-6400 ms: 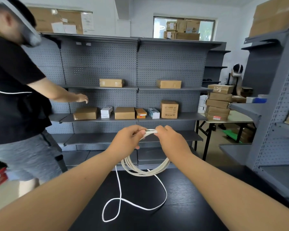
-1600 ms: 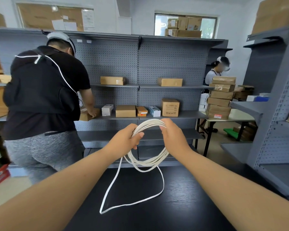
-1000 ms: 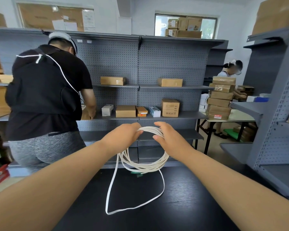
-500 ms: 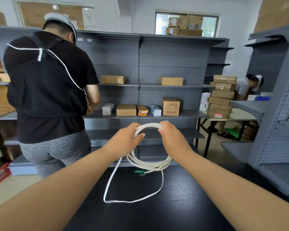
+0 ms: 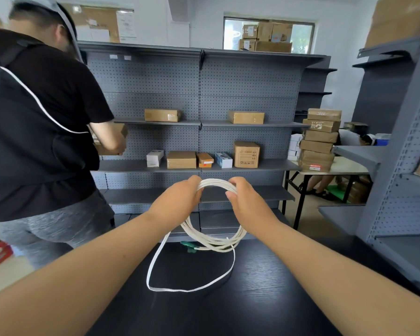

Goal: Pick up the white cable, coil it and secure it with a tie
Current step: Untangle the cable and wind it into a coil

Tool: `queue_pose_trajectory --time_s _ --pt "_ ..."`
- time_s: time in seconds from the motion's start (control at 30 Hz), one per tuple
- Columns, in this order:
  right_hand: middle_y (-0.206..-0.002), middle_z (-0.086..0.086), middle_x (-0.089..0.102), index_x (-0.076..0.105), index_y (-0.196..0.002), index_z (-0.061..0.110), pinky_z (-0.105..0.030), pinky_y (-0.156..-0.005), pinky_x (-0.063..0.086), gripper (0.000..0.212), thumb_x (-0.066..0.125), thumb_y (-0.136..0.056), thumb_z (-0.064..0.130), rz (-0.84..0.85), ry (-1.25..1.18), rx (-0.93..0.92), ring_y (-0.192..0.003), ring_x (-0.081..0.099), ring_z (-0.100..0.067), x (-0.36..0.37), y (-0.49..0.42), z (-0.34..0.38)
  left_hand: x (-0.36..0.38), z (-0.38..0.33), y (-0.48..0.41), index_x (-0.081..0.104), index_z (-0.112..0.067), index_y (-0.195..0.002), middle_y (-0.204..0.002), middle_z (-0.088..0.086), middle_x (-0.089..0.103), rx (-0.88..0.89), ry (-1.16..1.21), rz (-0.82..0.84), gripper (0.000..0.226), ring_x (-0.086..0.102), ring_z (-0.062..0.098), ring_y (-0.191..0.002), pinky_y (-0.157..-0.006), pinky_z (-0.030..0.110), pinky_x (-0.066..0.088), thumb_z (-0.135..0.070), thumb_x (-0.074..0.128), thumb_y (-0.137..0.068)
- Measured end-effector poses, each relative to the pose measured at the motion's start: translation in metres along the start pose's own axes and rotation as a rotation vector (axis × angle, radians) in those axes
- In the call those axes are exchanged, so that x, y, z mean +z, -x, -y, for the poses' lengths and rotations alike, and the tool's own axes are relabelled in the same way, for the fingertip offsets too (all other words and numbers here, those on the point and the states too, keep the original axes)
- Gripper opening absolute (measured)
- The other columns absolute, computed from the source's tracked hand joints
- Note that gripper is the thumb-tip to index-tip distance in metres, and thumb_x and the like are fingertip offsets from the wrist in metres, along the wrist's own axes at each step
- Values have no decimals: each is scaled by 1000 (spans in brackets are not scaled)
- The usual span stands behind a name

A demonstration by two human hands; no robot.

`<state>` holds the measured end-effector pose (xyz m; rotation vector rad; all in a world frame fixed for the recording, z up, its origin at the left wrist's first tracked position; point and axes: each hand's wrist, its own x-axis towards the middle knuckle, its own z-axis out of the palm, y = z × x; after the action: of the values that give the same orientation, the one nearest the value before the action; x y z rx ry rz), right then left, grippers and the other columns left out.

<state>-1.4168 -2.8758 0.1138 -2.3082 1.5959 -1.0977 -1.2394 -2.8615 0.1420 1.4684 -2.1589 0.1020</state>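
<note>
1. The black table [image 5: 264, 299] in front of me bears only the slack. The coil itself hangs in the air over its far edge.
2. The white cable [image 5: 214, 243] is gathered into several rounds and held up by its top arc. It looks light and limp, and the strands already sit loosely apart at the bottom. I judge the rounds would spring open if either grip eased.
3. The slack loop [image 5: 187, 290] lies flat on the table and runs up toward my left hand. I expect it to slide freely on that smooth top, so it should draw in without snagging.
4. My left hand [image 5: 177, 202] has its fingers curled round the bundle at the top left. My right hand [image 5: 247, 202] pinches the strands between thumb and fingers at the top right. The short stretch between the two grips is the best place to bind.
5. The green connector [image 5: 188, 246] sits at the coil's lower left. It is probably the one stiff part, so I would not grip or bend there.
6. I can see no tie anywhere.
</note>
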Motion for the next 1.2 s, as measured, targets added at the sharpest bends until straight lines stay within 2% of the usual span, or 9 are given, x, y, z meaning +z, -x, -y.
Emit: queue_pose_trajectory --time_s 0.1,0.23,0.5,0.63,0.77,0.93,1.07,1.13,1.2 --pt "-130 -11 45 35 -132 14 -40 -87 41 38 40 -97 26 56 92 -99 -109 50 -30 0 0 8 1 -4 -2 46 -7 -101 -77 12 56 46 -90 74 17 56 33 -70 -61 42 42 -19 35 -99" --pt "-112 -14 54 44 -119 8 -40 -76 41 28 37 -98 25 107 176 -167 -95 53 -32 0 -1 14 4 -7 -1 48 -8 -104 -86 14 61 86 -89 88 19 57 35 -75 -64 42 42 -22 37 -98" --pt "-81 -1 44 43 -92 14 -35 -61 32 18 34 -98 28 -19 135 -99 -72 42 -23 -8 -1 6 9 12 13 57 -10 -93 -74 -1 62 -155 656 222 30 61 1 -63 -63 15 50 -39 49 -93" --pt "-74 0 45 39 -85 20 -34 -55 27 16 33 -99 27 -166 13 19 -68 42 -22 -11 -4 -3 12 13 16 60 -8 -97 -77 -3 67 -234 868 243 33 61 4 -66 -74 30 51 -38 47 -93" --pt "-72 1 48 41 -86 20 -30 -50 27 16 35 -99 27 -258 -75 106 -66 44 -21 -6 -1 -6 11 4 10 56 -20 -98 -89 -8 72 -180 794 190 24 58 8 -77 -73 29 45 -41 48 -92" --pt "-71 1 48 39 -85 18 -32 -53 29 16 35 -98 26 -283 -103 119 -69 47 -25 0 2 -7 10 1 3 49 -22 -92 -75 -8 66 -28 482 170 16 51 -2 -62 -59 16 38 -36 43 -96" --pt "-76 0 53 43 -91 23 -40 -64 51 11 36 -98 29 -193 -164 138 -74 58 -28 -1 3 -8 9 0 2 46 -15 -95 -76 1 63 23 274 90 19 50 8 -63 -57 25 36 -31 36 -98" --pt "-86 0 58 46 -100 25 -37 -69 50 7 41 -96 27 -126 -172 126 -80 61 -25 -3 2 -9 7 0 1 45 -11 -97 -79 9 64 35 181 73 21 56 21 -68 -63 35 42 -30 35 -99" --pt "-101 0 57 45 -119 21 -30 -77 43 27 50 -92 23 -54 -147 70 -91 57 -18 -4 0 -7 8 0 0 46 -6 -103 -83 16 64 66 55 98 26 59 34 -76 -69 44 46 -29 35 -99"
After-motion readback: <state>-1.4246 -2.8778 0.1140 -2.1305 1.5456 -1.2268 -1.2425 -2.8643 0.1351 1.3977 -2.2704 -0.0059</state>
